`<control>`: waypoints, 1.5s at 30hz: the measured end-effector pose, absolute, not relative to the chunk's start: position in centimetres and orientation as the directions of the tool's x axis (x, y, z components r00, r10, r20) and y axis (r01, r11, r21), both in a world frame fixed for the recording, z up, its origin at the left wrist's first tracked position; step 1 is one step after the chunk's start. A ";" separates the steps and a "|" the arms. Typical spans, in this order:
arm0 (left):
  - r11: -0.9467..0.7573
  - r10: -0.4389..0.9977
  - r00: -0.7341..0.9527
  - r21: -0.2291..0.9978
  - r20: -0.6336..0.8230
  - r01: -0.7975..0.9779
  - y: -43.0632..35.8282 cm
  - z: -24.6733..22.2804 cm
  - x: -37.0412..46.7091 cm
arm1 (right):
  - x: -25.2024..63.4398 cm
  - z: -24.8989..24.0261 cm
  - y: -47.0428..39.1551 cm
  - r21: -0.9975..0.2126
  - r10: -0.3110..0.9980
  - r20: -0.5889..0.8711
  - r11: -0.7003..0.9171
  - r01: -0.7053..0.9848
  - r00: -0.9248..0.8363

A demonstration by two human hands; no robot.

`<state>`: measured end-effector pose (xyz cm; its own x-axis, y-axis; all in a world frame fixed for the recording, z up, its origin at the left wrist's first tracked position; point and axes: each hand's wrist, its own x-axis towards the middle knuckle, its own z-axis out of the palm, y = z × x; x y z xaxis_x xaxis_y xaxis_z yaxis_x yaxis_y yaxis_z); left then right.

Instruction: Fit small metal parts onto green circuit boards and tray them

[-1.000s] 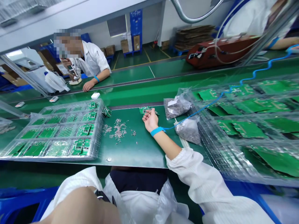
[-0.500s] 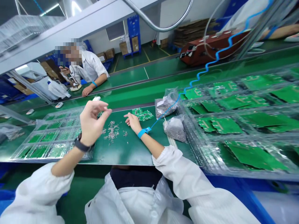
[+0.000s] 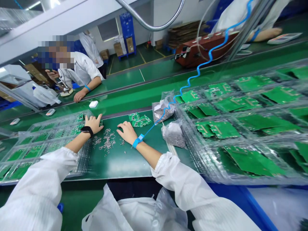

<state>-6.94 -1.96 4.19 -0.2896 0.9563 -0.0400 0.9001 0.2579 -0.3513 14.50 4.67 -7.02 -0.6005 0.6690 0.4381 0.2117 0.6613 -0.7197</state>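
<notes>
Grip unclasped — left hand (image 3: 94,124) (splayed) by the tray (image 3: 84,163), right hand (image 3: 128,133) near small loose parts (image 3: 108,141).

Yellow lines (image 3: 142,57) mark a green floor (image 3: 130,63) at upper center, where a tall blue stack (image 3: 127,25) and piled cardboard (image 3: 184,33) stand before pale walls (image 3: 165,14); a bright light (image 3: 55,3) glows at upper left.

Elec. assy wkshp: PCBs (image 3: 255,160) in trays (image 3: 201,160)
</notes>
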 end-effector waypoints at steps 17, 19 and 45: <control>0.141 0.989 -0.123 -0.295 0.081 0.945 -4.0 4.3 -4.8 | 13.8 -5.7 6.7 -0.622 0.652 0.252 0.675 0.397 -0.715; 0.151 0.985 -0.133 -0.165 0.112 0.975 -5.0 5.6 -4.5 | 14.0 -5.6 6.7 -0.617 0.649 0.243 0.677 0.402 -0.721; 0.296 0.834 -0.457 0.950 -0.309 -0.103 -10.1 6.7 -1.5 | 14.9 -6.4 5.9 -0.738 0.714 0.415 0.627 0.251 -0.564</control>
<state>-1.46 -10.14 6.67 -0.4566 0.8342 -0.3091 -0.1026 0.2957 0.9498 14.86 5.95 -6.42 -0.5637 0.7140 0.4153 0.2506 0.6269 -0.7377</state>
